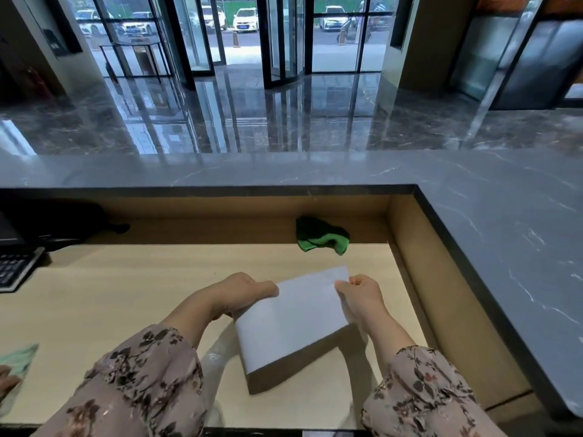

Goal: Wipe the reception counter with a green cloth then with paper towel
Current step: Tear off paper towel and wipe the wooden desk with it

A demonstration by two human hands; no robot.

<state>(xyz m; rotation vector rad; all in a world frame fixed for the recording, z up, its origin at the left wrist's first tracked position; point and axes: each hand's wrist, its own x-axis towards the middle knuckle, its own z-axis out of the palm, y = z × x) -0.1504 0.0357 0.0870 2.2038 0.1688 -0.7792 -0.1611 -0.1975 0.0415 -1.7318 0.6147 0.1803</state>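
Note:
A folded white paper towel (293,320) is held above the beige lower desk (126,294). My left hand (243,293) grips its left edge, and my right hand (362,294) pinches its upper right edge. The crumpled green cloth (321,236) lies at the back of the lower desk, against the wooden back wall, apart from both hands. The grey marble reception counter (504,222) runs across behind the desk and down the right side.
A black keyboard (14,269) and dark equipment sit at the left of the desk. At the lower left edge, another person's hand (6,381) rests on a pale green cloth (20,361). Beyond the counter lie a glossy lobby floor and glass doors.

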